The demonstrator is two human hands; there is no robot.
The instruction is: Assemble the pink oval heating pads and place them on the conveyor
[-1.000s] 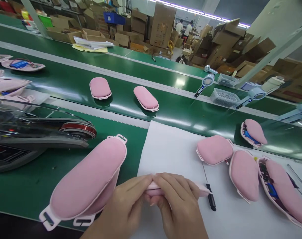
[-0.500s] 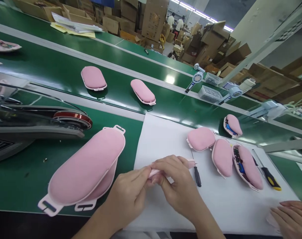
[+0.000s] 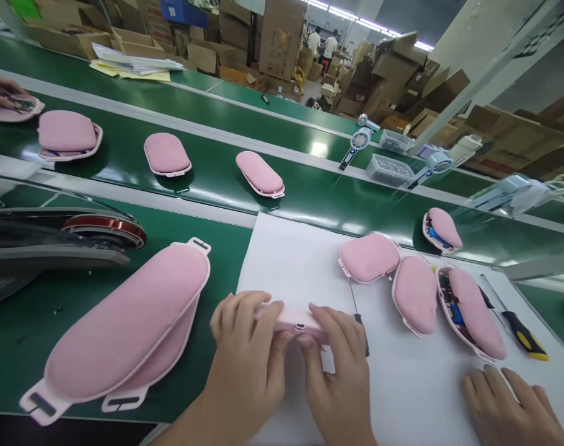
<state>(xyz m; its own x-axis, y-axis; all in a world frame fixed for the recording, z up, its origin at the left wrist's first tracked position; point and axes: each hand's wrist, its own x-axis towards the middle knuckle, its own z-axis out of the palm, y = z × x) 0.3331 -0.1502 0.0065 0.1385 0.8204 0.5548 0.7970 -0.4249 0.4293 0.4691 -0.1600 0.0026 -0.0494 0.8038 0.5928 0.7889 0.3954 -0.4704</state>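
Observation:
Both my left hand [image 3: 249,347] and my right hand [image 3: 335,347] grip a pink padded shell [image 3: 298,319] over the white sheet [image 3: 289,257]. Its narrow edge, with a small slot, faces me; my thumbs press from below and my fingers from above. Just right of my right hand lies a thin screwdriver [image 3: 357,317], partly covered by that hand. Beyond it rest a pink shell [image 3: 369,257], another pink shell [image 3: 414,294] and a gaping pink shell [image 3: 477,310] showing circuit parts. Left of my hands, two long pink pieces [image 3: 133,328] with strap loops are stacked on the green bench.
A black and yellow screwdriver [image 3: 524,334] lies at the right, near another person's hand [image 3: 509,402]. Several pink shells [image 3: 167,153] sit along the green belt behind. A machine with a copper-red ring [image 3: 105,230] stands left. Beyond the belt is a tub of small parts [image 3: 390,171].
The shell in my hands has turned so its slotted edge faces me, and both hands have shifted their grip. Another pink shell now shows on the belt at left. The other person's hand moved leftward.

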